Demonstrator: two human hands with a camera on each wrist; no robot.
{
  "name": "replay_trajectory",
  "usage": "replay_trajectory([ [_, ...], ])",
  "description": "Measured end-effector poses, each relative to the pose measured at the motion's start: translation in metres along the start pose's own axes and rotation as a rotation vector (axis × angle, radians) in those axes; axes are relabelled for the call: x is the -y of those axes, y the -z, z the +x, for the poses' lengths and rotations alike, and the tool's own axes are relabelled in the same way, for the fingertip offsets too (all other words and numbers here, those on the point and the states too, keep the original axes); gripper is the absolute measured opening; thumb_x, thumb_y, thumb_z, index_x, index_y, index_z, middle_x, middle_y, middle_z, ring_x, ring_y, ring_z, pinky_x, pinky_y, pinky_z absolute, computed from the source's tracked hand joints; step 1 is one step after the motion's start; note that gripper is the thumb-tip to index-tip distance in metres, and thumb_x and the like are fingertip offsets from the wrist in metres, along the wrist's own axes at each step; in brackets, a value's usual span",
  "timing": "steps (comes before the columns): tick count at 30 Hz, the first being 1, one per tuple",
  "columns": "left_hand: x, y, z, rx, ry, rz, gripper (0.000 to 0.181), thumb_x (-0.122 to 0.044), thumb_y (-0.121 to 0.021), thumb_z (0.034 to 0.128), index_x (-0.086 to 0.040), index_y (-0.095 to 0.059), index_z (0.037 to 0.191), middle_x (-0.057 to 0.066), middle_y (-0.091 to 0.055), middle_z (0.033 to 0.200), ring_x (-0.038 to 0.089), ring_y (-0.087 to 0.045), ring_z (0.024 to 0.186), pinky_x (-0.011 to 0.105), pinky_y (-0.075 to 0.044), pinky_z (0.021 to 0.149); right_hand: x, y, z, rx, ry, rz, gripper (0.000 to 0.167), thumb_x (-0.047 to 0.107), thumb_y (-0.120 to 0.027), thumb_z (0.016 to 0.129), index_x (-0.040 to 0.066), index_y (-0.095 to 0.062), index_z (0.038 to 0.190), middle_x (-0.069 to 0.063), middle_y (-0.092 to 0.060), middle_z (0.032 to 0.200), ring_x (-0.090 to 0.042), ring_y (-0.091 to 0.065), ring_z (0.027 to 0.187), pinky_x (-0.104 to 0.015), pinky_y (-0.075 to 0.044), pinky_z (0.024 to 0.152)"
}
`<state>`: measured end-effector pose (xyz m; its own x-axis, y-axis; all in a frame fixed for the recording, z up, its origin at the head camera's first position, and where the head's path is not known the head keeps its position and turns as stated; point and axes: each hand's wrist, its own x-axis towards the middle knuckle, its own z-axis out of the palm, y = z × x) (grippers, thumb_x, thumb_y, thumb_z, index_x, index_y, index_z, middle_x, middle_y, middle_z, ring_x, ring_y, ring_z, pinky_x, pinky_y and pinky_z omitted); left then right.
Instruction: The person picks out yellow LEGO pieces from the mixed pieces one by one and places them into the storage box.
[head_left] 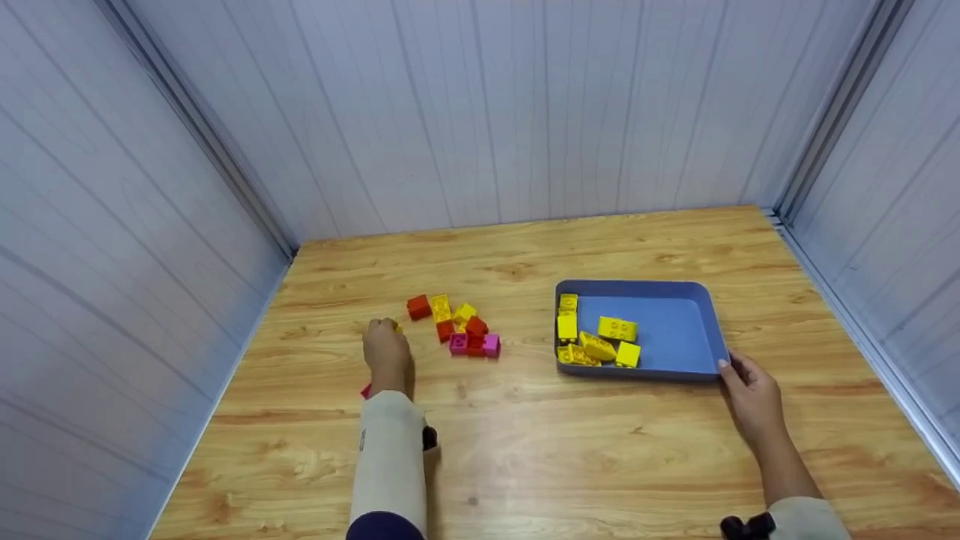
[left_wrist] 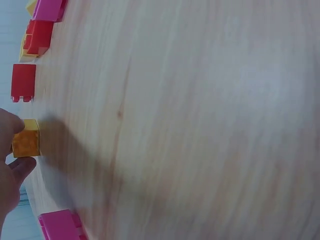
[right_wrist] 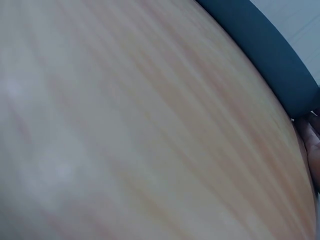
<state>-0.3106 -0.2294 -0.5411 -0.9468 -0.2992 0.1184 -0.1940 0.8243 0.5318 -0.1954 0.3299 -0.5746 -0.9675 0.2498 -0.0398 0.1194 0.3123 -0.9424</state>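
Observation:
At the left of the head view, my left hand [head_left: 387, 351] is over the table, mostly covering a yellow block. The left wrist view shows that yellow block [left_wrist: 27, 140] pinched between thumb and fingers, close to the wood. My right hand [head_left: 756, 394] grips the near right corner of a blue-grey tray [head_left: 686, 373], thumb at the rim. Several yellow blocks [head_left: 617, 328] lie in the tray's left half. Right of my left hand is a loose group with a red block [head_left: 418, 307], a yellow block [head_left: 441, 308] and a pink block [head_left: 491, 345].
Another pink block [head_left: 366, 391] peeks out beside my left wrist. The wooden table [head_left: 525, 450] is bounded by white panel walls [head_left: 517, 112] at the back and on both sides.

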Motion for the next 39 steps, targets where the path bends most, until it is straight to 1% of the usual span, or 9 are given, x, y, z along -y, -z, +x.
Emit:
replay_trajectory([
  [5,-0.002,-0.001,-0.007,-0.03,0.007,-0.011,0.022,-0.003,-0.055,0.0922,0.005,-0.066,0.11,0.022,-0.057,0.11,0.039,-0.055,0.104,0.046,-0.047,0.091,-0.001,0.0,-0.002,0.011,-0.003,0.018,0.065,0.042,-0.045,0.101,-0.001,-0.033,0.149,-0.02,-0.037,0.15,-0.035,-0.034,0.138,-0.018,-0.037,0.103],
  [9,-0.006,-0.001,-0.012,-0.049,-0.008,-0.019,0.019,-0.005,-0.06,0.09,0.004,-0.067,0.104,0.02,-0.056,0.104,0.037,-0.056,0.098,0.045,-0.048,0.085,-0.001,-0.001,-0.001,0.007,0.0,0.019,0.066,0.043,-0.045,0.101,-0.001,-0.034,0.148,-0.02,-0.038,0.15,-0.034,-0.034,0.138,-0.022,-0.037,0.105],
  [13,-0.009,-0.004,-0.017,-0.027,-0.008,-0.03,0.017,-0.008,-0.063,0.0888,0.003,-0.067,0.101,0.018,-0.054,0.101,0.035,-0.055,0.093,0.044,-0.049,0.082,-0.002,-0.001,-0.002,0.011,-0.014,0.006,0.066,0.043,-0.045,0.101,-0.001,-0.033,0.149,-0.019,-0.035,0.151,-0.034,-0.032,0.139,-0.03,-0.034,0.108],
  [16,-0.011,-0.006,-0.021,-0.027,-0.002,-0.039,0.017,-0.009,-0.064,0.0877,0.002,-0.068,0.1,0.017,-0.055,0.1,0.034,-0.055,0.092,0.044,-0.049,0.082,-0.002,-0.002,-0.002,0.018,-0.01,0.015,0.066,0.043,-0.046,0.101,-0.001,-0.032,0.149,-0.019,-0.033,0.152,-0.034,-0.03,0.14,-0.036,-0.031,0.11],
  [24,-0.02,-0.011,-0.032,-0.058,0.034,-0.1,0.021,-0.012,-0.067,0.0871,0.001,-0.07,0.103,0.016,-0.056,0.104,0.033,-0.058,0.093,0.043,-0.05,0.084,0.0,0.0,-0.001,0.014,0.008,0.008,0.068,0.045,-0.046,0.1,0.0,-0.032,0.15,-0.02,-0.034,0.152,-0.034,-0.031,0.14,-0.023,-0.034,0.106],
  [28,-0.026,-0.013,-0.04,-0.073,0.01,-0.126,0.021,-0.013,-0.069,0.0864,0.0,-0.07,0.103,0.015,-0.058,0.106,0.032,-0.059,0.096,0.042,-0.05,0.087,0.0,-0.001,-0.002,0.012,0.004,0.036,0.068,0.045,-0.045,0.1,-0.001,-0.032,0.149,-0.02,-0.035,0.151,-0.034,-0.032,0.139,-0.022,-0.035,0.105],
  [32,-0.036,-0.014,-0.05,-0.095,-0.015,-0.173,0.019,-0.013,-0.072,0.0854,-0.002,-0.071,0.101,0.014,-0.059,0.106,0.031,-0.059,0.099,0.041,-0.05,0.089,0.0,-0.002,-0.003,0.011,0.002,0.057,0.067,0.044,-0.045,0.101,-0.001,-0.032,0.149,-0.02,-0.036,0.151,-0.034,-0.033,0.139,-0.021,-0.036,0.104],
  [35,-0.046,-0.014,-0.059,-0.101,-0.029,-0.211,0.02,-0.014,-0.073,0.0847,-0.003,-0.072,0.101,0.012,-0.06,0.106,0.029,-0.059,0.099,0.04,-0.049,0.089,0.0,-0.002,-0.003,0.014,-0.004,0.052,0.067,0.043,-0.045,0.101,0.0,-0.032,0.15,-0.019,-0.034,0.152,-0.033,-0.031,0.14,-0.025,-0.034,0.107],
  [39,-0.058,-0.015,-0.069,-0.103,-0.063,-0.244,0.019,-0.014,-0.074,0.0845,-0.004,-0.072,0.101,0.01,-0.059,0.105,0.026,-0.058,0.094,0.038,-0.051,0.085,0.002,-0.001,-0.002,0.014,-0.006,0.032,0.067,0.044,-0.044,0.101,0.001,-0.031,0.15,-0.019,-0.033,0.153,-0.033,-0.03,0.14,-0.032,-0.032,0.11],
])
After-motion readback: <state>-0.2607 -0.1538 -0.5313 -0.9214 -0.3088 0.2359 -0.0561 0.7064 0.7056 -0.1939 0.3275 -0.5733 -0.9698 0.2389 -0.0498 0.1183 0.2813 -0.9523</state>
